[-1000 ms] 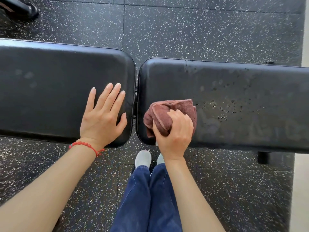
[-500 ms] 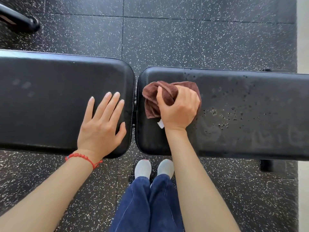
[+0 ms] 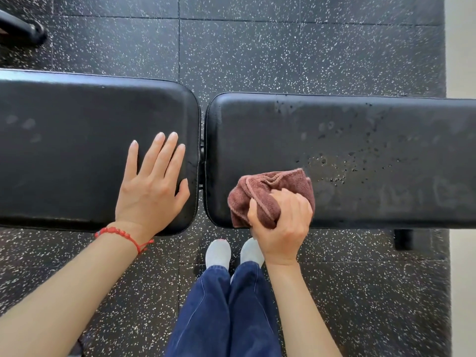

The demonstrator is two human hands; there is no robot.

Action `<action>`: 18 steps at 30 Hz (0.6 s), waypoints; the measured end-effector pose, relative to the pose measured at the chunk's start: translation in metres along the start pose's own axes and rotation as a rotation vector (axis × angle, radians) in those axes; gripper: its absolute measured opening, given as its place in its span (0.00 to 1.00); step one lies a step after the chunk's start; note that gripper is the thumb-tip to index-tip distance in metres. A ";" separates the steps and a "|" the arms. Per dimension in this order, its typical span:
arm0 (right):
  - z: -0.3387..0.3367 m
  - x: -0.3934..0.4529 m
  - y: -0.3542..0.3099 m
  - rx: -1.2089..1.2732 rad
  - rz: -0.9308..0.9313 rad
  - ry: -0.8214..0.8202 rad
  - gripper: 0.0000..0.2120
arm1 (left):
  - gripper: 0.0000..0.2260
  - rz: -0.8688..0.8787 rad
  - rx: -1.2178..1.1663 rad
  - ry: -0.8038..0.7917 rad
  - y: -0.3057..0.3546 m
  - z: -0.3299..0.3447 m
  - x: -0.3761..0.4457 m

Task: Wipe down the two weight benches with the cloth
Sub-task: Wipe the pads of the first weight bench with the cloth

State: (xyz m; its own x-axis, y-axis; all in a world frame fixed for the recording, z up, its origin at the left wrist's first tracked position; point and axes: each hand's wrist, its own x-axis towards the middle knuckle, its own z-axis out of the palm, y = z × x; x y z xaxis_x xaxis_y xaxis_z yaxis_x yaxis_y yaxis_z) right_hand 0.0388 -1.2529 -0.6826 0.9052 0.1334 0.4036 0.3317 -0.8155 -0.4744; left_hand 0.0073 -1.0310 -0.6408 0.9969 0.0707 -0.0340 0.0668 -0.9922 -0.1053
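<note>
Two black padded bench pads lie end to end across the view with a narrow gap between them. My left hand [image 3: 152, 189] rests flat, fingers spread, on the near right corner of the left pad [image 3: 77, 150]. My right hand [image 3: 283, 222] is closed on a bunched reddish-brown cloth [image 3: 260, 194], pressed onto the near left corner of the right pad [image 3: 360, 140]. Water droplets and damp smears cover the right pad to the right of the cloth.
Black speckled rubber floor tiles [image 3: 257, 52] lie beyond and beneath the benches. My legs in blue trousers and white shoes [image 3: 219, 253] stand at the gap. A black frame foot [image 3: 403, 239] shows under the right pad, and a black bar end [image 3: 23, 29] lies at the far left.
My right hand has drawn the cloth from the far left part of the right pad back to its near edge. My left hand has stayed flat on the left pad.
</note>
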 end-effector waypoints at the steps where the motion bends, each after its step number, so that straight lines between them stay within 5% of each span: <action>1: 0.001 0.002 0.001 -0.001 -0.019 0.009 0.16 | 0.23 -0.001 0.004 -0.001 0.000 0.000 0.000; 18: 0.062 0.137 0.016 0.056 -0.100 0.126 0.12 | 0.23 -0.001 0.027 0.032 0.000 0.004 0.001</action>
State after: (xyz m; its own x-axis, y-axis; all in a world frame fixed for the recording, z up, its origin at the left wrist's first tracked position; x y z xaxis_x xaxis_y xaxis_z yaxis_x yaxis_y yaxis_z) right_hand 0.1849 -1.2131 -0.6832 0.8277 0.1378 0.5440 0.4360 -0.7683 -0.4687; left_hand 0.0083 -1.0310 -0.6450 0.9977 0.0681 -0.0023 0.0672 -0.9890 -0.1321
